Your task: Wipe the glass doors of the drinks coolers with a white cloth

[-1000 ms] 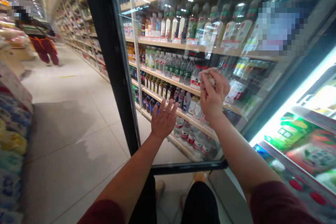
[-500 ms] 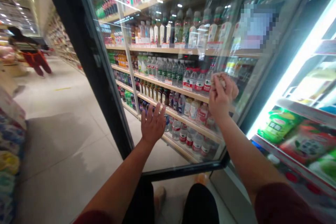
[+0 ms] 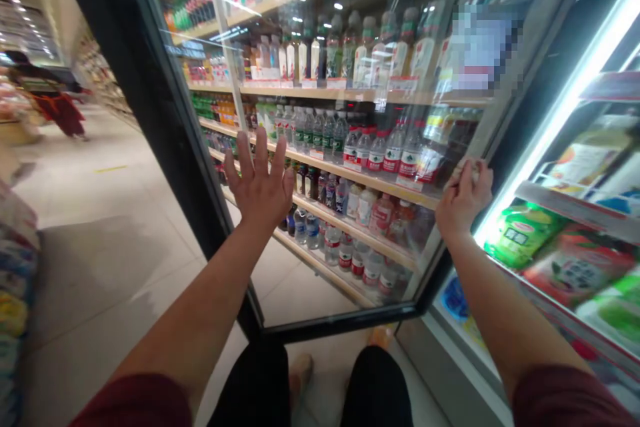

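My left hand [image 3: 261, 180], fingers spread and pointing up, is in front of the glass door [image 3: 320, 307], near its left part; I cannot tell whether the palm touches the pane. A small pale crumpled cloth [image 3: 469, 172] is bunched in my right hand [image 3: 463, 199], whose fingers are closed round it. That hand is by the right side of the pane, close to the door's dark frame [image 3: 425, 300]. The door stands swung out from a lit fridge. Through the glass I see shelves of bottled drinks [image 3: 373, 150].
To the right, the lit fridge shelf [image 3: 575, 203] bears green and red bags [image 3: 523, 233]. A person [image 3: 50, 97] is in the aisle at the far left. Packaged goods [image 3: 13, 300] line the left edge. My knees [image 3: 377, 387] are below the door's bottom edge.
My left hand has moved up and to the left across the glass, its fingers spreading wider. My right hand has gone right and slightly down with the cloth, towards the door's right frame.
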Tool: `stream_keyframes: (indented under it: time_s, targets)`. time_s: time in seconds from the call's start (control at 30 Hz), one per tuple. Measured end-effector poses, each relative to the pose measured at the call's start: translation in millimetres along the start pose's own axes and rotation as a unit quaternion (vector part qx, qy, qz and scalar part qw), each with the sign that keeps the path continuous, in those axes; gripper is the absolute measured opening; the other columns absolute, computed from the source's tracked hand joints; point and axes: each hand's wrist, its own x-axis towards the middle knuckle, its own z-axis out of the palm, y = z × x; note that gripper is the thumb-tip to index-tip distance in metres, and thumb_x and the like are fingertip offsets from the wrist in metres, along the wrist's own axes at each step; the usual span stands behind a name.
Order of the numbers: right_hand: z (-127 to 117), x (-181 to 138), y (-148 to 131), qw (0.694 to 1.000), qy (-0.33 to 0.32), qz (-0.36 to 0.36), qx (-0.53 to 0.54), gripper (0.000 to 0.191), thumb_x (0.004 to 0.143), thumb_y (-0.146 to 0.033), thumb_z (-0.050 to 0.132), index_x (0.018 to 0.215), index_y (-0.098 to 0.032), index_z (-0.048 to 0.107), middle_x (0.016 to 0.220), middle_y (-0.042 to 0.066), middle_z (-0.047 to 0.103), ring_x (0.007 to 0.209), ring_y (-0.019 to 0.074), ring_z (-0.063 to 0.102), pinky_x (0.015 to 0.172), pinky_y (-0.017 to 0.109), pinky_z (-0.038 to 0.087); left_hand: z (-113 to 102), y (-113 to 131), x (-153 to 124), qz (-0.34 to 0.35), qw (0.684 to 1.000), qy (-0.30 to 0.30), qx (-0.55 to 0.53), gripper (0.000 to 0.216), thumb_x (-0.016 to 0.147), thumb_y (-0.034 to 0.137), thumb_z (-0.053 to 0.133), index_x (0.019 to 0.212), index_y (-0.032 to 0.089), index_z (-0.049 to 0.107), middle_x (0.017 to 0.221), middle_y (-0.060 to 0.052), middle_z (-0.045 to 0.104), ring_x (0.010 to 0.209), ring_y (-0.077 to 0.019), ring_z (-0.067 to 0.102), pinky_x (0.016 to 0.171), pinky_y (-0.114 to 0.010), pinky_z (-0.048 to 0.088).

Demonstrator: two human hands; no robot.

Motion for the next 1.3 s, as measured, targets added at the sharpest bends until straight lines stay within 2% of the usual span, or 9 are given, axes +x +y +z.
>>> stream_keyframes:
  time_s: [0.2, 0.37, 0.5, 0.6, 0.8, 0.9, 1.07, 1.17, 1.3]
  targets:
    - [14, 21, -5, 0.996, 0.033, 0.015, 0.082, 0.053, 0.092, -0.018, 0.038, 0.144, -0.019, 0.050, 0.151, 0.015, 0.043, 0.144, 0.0263, 0.037, 0.117, 0.053, 0.034, 5, 1, -3, -0.030, 0.998, -0.019, -0.057, 0.065, 0.094, 0.032, 0.050, 0.155, 0.031, 0.030, 0.165, -0.003, 0.019, 0.154, -0.0285, 0.002, 0.124, -0.059, 0.001]
    - [16, 50, -67, 0.984, 0.051, -0.011, 0.170, 0.058, 0.094, -0.015, 0.034, 0.152, -0.018, 0.035, 0.161, 0.014, 0.025, 0.152, 0.0250, 0.022, 0.121, 0.053, 0.028, 4, 0, -4, -0.034, 0.996, -0.037, -0.068, 0.065, 0.095, 0.032, 0.047, 0.157, 0.031, 0.026, 0.166, -0.001, 0.014, 0.153, -0.0278, -0.003, 0.124, -0.059, -0.003]
    - [8, 18, -129, 0.968, -0.032, -0.139, 0.205, 0.051, 0.100, -0.016, 0.030, 0.148, -0.029, 0.041, 0.159, 0.006, 0.031, 0.152, 0.0242, 0.023, 0.120, 0.054, 0.031, 3, 1, -3, -0.029, 0.997, -0.043, -0.065, 0.064, 0.098, 0.035, 0.044, 0.158, 0.033, 0.021, 0.166, 0.000, 0.011, 0.153, -0.0266, -0.006, 0.124, -0.059, -0.003]
    - [4, 3, -156, 0.948, -0.095, -0.220, 0.209, 0.049, 0.101, -0.019, 0.034, 0.146, -0.037, 0.043, 0.156, 0.001, 0.037, 0.151, 0.0240, 0.026, 0.120, 0.054, 0.032, 0, 2, -2, -0.024, 0.996, -0.047, -0.065, 0.063, 0.098, 0.036, 0.043, 0.158, 0.033, 0.022, 0.166, 0.001, 0.011, 0.153, -0.0247, -0.008, 0.124, -0.058, -0.004]
    - [8, 47, -180, 0.961, -0.040, -0.174, 0.209, 0.044, 0.104, -0.027, 0.028, 0.143, -0.031, 0.048, 0.156, 0.003, 0.035, 0.151, 0.0240, 0.025, 0.121, 0.056, 0.028, 0, 4, -2, -0.045, 0.993, -0.046, -0.096, 0.062, 0.097, 0.037, 0.045, 0.156, 0.034, 0.027, 0.165, 0.001, 0.015, 0.153, -0.0257, -0.005, 0.124, -0.058, -0.005]
    - [6, 32, -193, 0.962, -0.046, -0.187, 0.191, 0.045, 0.103, -0.024, 0.027, 0.141, -0.027, 0.051, 0.153, 0.006, 0.041, 0.151, 0.0226, 0.025, 0.122, 0.052, 0.031, 1, 3, -2, -0.037, 0.995, -0.044, -0.084, 0.064, 0.097, 0.036, 0.047, 0.156, 0.035, 0.025, 0.165, 0.000, 0.015, 0.153, -0.0252, -0.004, 0.125, -0.057, -0.003]
    - [-2, 0, -209, 0.927, -0.149, -0.308, 0.155, 0.049, 0.103, -0.023, 0.030, 0.148, -0.038, 0.041, 0.151, -0.005, 0.048, 0.152, 0.0170, 0.024, 0.125, 0.044, 0.027, -2, 3, -1, -0.044, 0.992, -0.050, -0.109, 0.061, 0.096, 0.039, 0.048, 0.154, 0.029, 0.033, 0.164, -0.003, 0.021, 0.153, -0.0269, -0.002, 0.124, -0.061, -0.003]
    - [2, 29, -209, 0.937, -0.160, -0.262, 0.167, 0.051, 0.104, -0.027, 0.029, 0.154, -0.034, 0.030, 0.158, 0.000, 0.038, 0.154, 0.0230, 0.016, 0.125, 0.057, 0.019, -2, 3, 0, -0.057, 0.988, -0.053, -0.137, 0.061, 0.096, 0.042, 0.046, 0.154, 0.026, 0.035, 0.165, -0.002, 0.019, 0.153, -0.0271, -0.005, 0.124, -0.058, -0.009]
    - [9, 46, -202, 0.960, -0.124, -0.175, 0.178, 0.052, 0.104, -0.031, 0.027, 0.156, -0.029, 0.027, 0.161, 0.005, 0.032, 0.155, 0.0261, 0.010, 0.125, 0.060, 0.017, 0, 2, 0, -0.071, 0.982, -0.052, -0.167, 0.059, 0.097, 0.048, 0.041, 0.151, 0.026, 0.038, 0.165, 0.003, 0.017, 0.153, -0.0239, -0.006, 0.124, -0.050, -0.012]
